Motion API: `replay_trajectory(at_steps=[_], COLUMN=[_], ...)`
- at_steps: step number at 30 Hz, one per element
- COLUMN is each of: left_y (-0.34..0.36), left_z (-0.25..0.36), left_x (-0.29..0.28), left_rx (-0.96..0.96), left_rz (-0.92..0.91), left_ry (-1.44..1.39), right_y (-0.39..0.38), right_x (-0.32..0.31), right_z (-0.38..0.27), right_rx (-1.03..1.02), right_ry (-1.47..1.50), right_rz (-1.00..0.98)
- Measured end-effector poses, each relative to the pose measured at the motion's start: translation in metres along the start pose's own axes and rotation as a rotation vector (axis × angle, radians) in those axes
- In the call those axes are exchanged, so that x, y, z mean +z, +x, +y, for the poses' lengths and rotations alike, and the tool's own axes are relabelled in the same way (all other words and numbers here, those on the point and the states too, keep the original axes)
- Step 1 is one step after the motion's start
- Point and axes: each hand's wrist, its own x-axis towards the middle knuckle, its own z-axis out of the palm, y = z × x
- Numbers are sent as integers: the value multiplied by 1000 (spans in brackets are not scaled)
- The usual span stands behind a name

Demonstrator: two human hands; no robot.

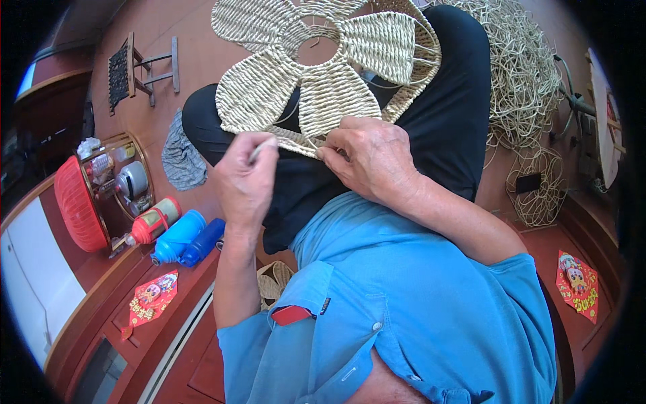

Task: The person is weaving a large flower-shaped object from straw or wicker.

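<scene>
A flower-shaped woven straw piece (340, 101) lies across my lap, its petals set round an open ring. A braided straw rim (293, 143) curves round the outside and runs along the near side. My right hand (373, 158) pinches this rim just below the nearest petal. My left hand (245, 178) is closed in a fist beside the rim's left part. Something small and pale shows at its thumb, but I cannot make out what it is.
A large heap of loose straw cord (521, 74) lies on the floor at the right, with a smaller coil (537, 185) nearer. A wooden stool (141, 71) stands far left. Nearer left are a grey cloth (183, 158), a red basket (79, 205) and a blue flask (180, 236).
</scene>
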Motion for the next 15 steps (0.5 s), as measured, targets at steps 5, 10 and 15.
replay_trajectory(at_steps=[5, 10, 15], left_y=[-2, 11, 19], left_z=[21, 18, 10], left_x=[13, 4, 6], left_rx=[-41, -512, -564], left_rz=[-245, -698, -755], left_ry=[197, -370, -468], right_y=[0, -2, -3], right_x=[2, 0, 3], right_z=[-1, -5, 1], right_rx=[18, -4, -12], right_ry=[12, -41, -39], right_rz=[10, 7, 16])
